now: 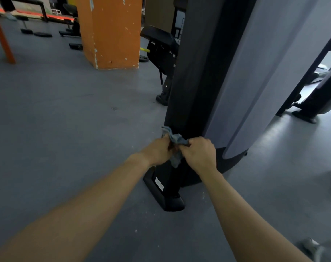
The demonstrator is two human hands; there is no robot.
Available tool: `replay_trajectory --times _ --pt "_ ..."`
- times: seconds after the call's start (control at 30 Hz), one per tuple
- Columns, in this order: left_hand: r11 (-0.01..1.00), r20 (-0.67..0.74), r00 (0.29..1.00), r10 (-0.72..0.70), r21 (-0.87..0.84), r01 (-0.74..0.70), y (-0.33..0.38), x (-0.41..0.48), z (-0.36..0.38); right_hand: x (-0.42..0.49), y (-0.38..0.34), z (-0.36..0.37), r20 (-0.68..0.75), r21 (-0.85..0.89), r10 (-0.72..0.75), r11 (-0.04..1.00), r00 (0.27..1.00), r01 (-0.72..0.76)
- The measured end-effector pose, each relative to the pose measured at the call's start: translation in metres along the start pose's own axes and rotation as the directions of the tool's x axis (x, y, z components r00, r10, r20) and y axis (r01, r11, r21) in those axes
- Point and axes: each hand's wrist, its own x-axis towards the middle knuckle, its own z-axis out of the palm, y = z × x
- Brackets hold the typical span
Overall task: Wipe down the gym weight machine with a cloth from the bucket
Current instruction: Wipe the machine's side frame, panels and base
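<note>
Crumpled grey-blue cloth [175,141] bunched against black upright [189,82] of weight machine, low near base.

arms outstretched, left grip [158,151] and right grip [199,153] close together, both clutching the cloth [175,138].

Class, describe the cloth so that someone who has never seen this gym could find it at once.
Find the tall black column of the weight machine, right of the orange pillar. Low in front of it, the left hand and right hand meet. The cloth is the crumpled grey-blue rag gripped between them, the only soft thing against black metal.
</note>
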Motion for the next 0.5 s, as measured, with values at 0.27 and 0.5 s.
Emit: replay_trajectory --times 0.27,0.5 --pt "0.899 -0.512 0.819 0.258 -0.184 -0.398 0.067 -0.001 -0.028 0.026 -0.024 -0.051 -0.446 0.346 0.019 0.926 0.895 0.153" --pt "0.947 -0.483 0.815 0.319 0.181 -0.264 0.046 -0.014 0.013 -0.007 0.025 -0.007 -0.27 0.276 0.051 0.961 0.961 0.027"
